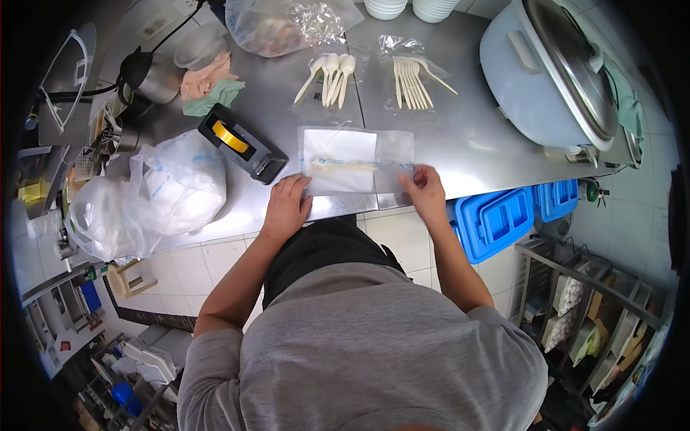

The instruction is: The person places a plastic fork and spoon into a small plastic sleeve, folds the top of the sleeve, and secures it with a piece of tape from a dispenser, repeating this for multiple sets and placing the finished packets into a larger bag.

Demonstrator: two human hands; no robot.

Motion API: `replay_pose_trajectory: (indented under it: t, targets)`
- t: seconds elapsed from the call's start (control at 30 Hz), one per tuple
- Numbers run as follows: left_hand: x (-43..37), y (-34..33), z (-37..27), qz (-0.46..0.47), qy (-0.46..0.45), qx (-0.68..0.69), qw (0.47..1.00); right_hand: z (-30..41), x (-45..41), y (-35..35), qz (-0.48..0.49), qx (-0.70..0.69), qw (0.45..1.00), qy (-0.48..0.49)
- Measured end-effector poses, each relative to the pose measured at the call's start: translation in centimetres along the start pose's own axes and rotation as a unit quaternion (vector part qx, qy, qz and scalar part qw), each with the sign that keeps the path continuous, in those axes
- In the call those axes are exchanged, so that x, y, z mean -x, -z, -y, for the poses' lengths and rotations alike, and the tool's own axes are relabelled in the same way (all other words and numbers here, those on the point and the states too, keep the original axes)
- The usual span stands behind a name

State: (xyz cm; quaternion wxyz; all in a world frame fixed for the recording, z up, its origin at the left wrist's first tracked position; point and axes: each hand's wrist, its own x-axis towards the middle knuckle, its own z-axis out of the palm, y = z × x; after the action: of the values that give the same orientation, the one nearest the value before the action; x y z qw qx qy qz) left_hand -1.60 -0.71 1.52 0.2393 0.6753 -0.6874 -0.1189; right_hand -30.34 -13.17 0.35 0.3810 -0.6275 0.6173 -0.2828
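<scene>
A flat, clear plastic bag (394,144) lies on the steel worktop in front of me. Inside it are a white paper sheet or napkin (340,142) and pale plastic cutlery (345,166), lying crosswise; its exact kind is blurred by the film. My left hand (288,206) rests at the bag's lower left corner, fingers on the worktop side and thumb by the near edge. Whether it grips the film is unclear. At the other end, my right hand (427,191) pinches the bag's right edge between thumb and fingers.
Beyond the bag lie packs of plastic spoons (333,78) and forks (412,81). A tape dispenser (242,143) with yellow tape and stuffed white bags (186,183) stand left. A large lidded container (531,91) occupies the right. Blue lidded bins (493,223) sit below the worktop edge.
</scene>
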Motion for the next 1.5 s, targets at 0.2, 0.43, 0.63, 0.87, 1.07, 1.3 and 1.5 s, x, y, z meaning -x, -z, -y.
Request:
replay_pose_trajectory:
  t: [0.2,0.43,0.63,0.87,1.07,1.3,1.5]
  targets:
    - [0.0,-1.4,1.4,0.026,-0.009,-0.072,0.997,-1.8,1.4,0.3,0.071,0.130,0.988,0.047]
    - [1.8,-0.7,1.0,0.018,-0.058,-0.063,0.996,3.8,3.8,2.4,0.128,0.138,0.913,0.361]
    - [2.2,-0.3,2.0,0.026,-0.079,-0.028,0.996,0.2,1.9,1.2,0.203,0.160,0.894,0.367]
    - [0.7,0.0,1.4,-0.011,-0.060,0.022,0.998,1.4,0.0,-0.3,0.159,0.165,0.887,0.402]
    - [0.9,-1.0,2.0,-0.052,-0.005,0.156,0.986,0.4,-3.3,-0.8,0.224,-0.029,0.948,0.222]
    - [-0.7,-2.1,1.2,-0.116,0.237,0.166,0.950,0.6,-6.0,-2.7,0.216,-0.101,0.971,0.012]
    - [-2.5,-2.4,0.4,-0.122,0.293,0.099,0.943,3.0,-5.4,-4.2,0.038,0.073,0.992,0.092]
